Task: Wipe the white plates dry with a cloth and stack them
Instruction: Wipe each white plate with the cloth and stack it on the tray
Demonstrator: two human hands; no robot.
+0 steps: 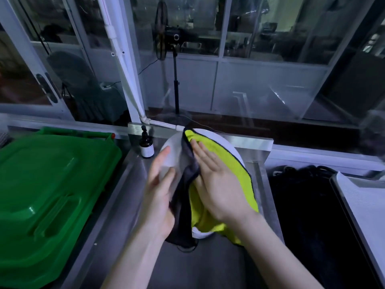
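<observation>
Currently, the white plate (173,155) is held tilted over the steel counter (120,205), directly in front of the person. The left hand (160,188) supports the plate's left rim, with the fingers extended and the thumb laid on the plate face. The right hand (216,184) lies flat, fingers straight and close together, pressing the yellow-and-grey cloth (237,174) against the plate. The cloth covers the plate's right half and hangs below it. A green bin lid (48,195) sits at the left. A brown pump bottle (146,146) stands just behind the plate.
</observation>
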